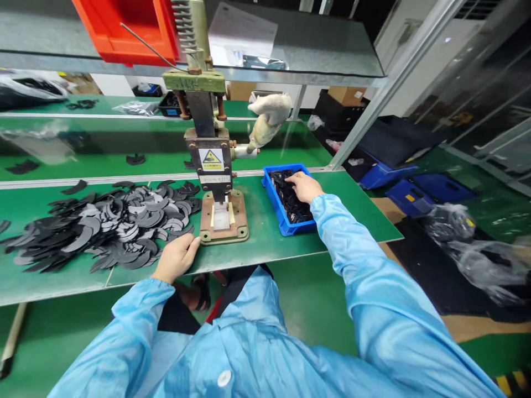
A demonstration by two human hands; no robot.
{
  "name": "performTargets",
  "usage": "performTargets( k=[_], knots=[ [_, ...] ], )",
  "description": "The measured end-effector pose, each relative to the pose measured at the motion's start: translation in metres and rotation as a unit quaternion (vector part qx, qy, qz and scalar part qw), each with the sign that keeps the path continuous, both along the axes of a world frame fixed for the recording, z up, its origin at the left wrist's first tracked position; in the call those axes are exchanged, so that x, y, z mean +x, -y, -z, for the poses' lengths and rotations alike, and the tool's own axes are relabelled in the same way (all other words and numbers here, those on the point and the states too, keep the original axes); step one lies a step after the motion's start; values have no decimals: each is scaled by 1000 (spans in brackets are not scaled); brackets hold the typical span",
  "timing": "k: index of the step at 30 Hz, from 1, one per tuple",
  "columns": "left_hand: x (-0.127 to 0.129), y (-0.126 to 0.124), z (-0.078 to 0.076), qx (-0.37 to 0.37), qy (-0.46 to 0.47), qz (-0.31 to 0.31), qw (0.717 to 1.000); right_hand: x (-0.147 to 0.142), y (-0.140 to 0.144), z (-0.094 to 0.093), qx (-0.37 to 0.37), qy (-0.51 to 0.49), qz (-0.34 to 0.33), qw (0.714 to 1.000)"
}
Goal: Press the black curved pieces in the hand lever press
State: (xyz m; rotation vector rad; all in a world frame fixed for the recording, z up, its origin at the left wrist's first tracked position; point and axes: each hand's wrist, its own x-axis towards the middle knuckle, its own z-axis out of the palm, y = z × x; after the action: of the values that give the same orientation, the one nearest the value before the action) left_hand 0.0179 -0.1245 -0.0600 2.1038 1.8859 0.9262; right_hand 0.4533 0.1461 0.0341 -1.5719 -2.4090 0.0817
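Head view: black parts (291, 207) in bin (299, 227)
Right hand (306, 188): at parts; pinch unclear
Left hand (176, 257): beside press (209, 160); grip unclear
Parts: probably light, stiffish, slippery; pinch one by its edge

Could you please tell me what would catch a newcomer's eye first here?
Probably the upright press near the middle, with its yellow-triangle warning label. The red bin at upper left and the heap of dark curved pieces left of the press also stand out. On the right, a blue tray of black parts draws the eye, with the right hand in it.
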Motion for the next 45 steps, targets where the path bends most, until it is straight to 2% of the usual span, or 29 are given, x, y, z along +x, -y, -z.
performTargets(
  k=[5, 9, 13, 17, 21, 24, 27, 30, 34, 37, 40, 45],
  knots=[
    [3, -2, -8, -8, 27, 4, 1000, -14, -10, 2, 3, 45, 34, 998],
    [1, -6, -8, -12, 38, 11, 999, -18, 0, 2, 2, 52, 67, 996],
    [-1, -8, -7, -12, 37, 24, 999, -20, 28, -6, 20, 24, 114, 993],
    [-3, -10, -5, -15, 43, 31, 998, -28, 62, -21, 66, -48, 157, 984],
    [-4, -10, -3, -13, 62, 36, 997, -57, 107, -27, 107, -137, 112, 978],
    [-4, -9, -3, -13, 85, 39, 996, -96, 154, -7, 112, -201, 27, 973],
    [-5, -6, -4, -10, 116, 44, 992, -142, 202, 32, 87, -251, -62, 962],
    [-7, -1, -5, -20, 159, 67, 985, -179, 233, 68, 47, -292, -116, 948],
    [-9, 3, -7, -15, 183, 128, 975, -205, 240, 92, 14, -339, -129, 932],
    [-9, 3, -8, -19, 173, 152, 973, -211, 235, 97, -1, -357, -130, 925],
    [-9, 3, -8, -38, 173, 149, 973, -213, 233, 100, -12, -364, -130, 922],
    [-9, 3, -7, -20, 221, 156, 962, -213, 235, 104, -23, -360, -125, 924]
  ],
)
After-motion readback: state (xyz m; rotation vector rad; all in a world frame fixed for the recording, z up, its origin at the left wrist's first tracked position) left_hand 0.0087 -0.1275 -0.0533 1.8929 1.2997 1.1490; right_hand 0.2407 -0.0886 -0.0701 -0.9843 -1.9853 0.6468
